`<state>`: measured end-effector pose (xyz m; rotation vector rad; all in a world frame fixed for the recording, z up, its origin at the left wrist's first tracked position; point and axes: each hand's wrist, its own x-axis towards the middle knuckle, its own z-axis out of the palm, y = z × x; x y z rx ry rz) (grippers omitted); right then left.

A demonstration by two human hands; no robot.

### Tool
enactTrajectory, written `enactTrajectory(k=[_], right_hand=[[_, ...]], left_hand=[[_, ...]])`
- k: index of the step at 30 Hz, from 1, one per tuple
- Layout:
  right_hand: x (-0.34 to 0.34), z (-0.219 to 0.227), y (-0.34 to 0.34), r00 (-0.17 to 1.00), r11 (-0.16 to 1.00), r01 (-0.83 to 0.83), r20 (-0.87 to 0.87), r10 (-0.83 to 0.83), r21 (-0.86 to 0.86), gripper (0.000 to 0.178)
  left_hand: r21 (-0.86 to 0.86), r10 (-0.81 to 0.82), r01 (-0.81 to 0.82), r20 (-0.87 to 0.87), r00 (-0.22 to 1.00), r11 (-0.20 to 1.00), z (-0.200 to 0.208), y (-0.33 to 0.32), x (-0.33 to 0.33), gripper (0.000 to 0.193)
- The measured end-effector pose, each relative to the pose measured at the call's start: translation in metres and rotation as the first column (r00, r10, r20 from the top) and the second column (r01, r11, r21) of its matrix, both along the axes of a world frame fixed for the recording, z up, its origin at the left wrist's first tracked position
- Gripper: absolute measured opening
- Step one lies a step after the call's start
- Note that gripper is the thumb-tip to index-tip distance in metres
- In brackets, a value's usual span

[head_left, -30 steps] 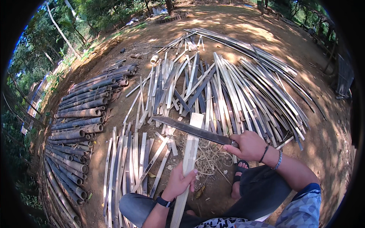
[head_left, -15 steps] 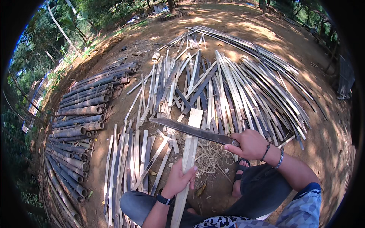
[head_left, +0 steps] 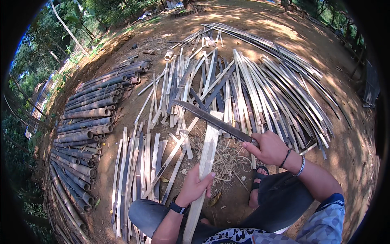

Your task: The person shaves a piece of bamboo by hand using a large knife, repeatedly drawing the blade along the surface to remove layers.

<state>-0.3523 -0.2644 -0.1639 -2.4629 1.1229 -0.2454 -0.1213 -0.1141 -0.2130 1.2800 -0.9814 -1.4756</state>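
Note:
My left hand (head_left: 195,185) is closed around a pale split bamboo slat (head_left: 208,152), which slants up and away from my lap. In my right hand (head_left: 269,149) is the handle of a machete (head_left: 231,129). Its long dark blade lies across the slat near the far end, pointing up and left. Thin curled shavings (head_left: 227,164) are heaped on the ground just beyond my hands. The underside of the slat, and whether the edge bites into it, cannot be seen.
Split bamboo slats (head_left: 248,93) are spread in a wide fan ahead, with another bundle (head_left: 136,171) at my near left. Whole bamboo poles (head_left: 87,126) are stacked at the far left. My sandalled foot (head_left: 258,179) rests right of the shavings.
The machete has shifted toward the slat's far end, and its blade slants more steeply. The slat's far end sits slightly farther right and away. Both hands keep their grip.

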Motion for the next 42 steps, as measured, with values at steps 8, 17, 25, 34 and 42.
enactTrajectory(k=[8, 17, 25, 34, 42], right_hand=[[0.004, 0.002, -0.004, 0.999, 0.993, 0.03, -0.021, -0.032, -0.117, 0.057], [0.008, 0.007, 0.005, 0.995, 0.998, -0.05, -0.083, 0.046, -0.046, 0.059], [0.01, 0.006, 0.004, 0.994, 0.996, -0.031, -0.104, 0.022, -0.089, 0.059], [0.005, 0.006, -0.004, 0.992, 0.991, -0.023, -0.128, 0.005, -0.134, 0.062], [0.006, 0.004, -0.001, 0.998, 0.992, 0.006, -0.067, -0.014, -0.127, 0.055]], left_hand=[[-0.045, 0.023, -0.022, 0.023, 0.999, 0.999, -0.001, -0.001, 0.0, 0.027], [-0.02, 0.039, -0.038, 0.049, 0.998, 0.999, -0.006, 0.001, 0.001, 0.029], [-0.027, 0.054, -0.052, 0.088, 0.995, 0.998, -0.011, 0.0, 0.0, 0.031], [-0.024, 0.056, -0.055, 0.081, 0.995, 0.998, -0.009, 0.0, -0.003, 0.029], [-0.039, 0.062, -0.058, 0.115, 0.991, 0.998, -0.012, 0.0, -0.002, 0.025]])
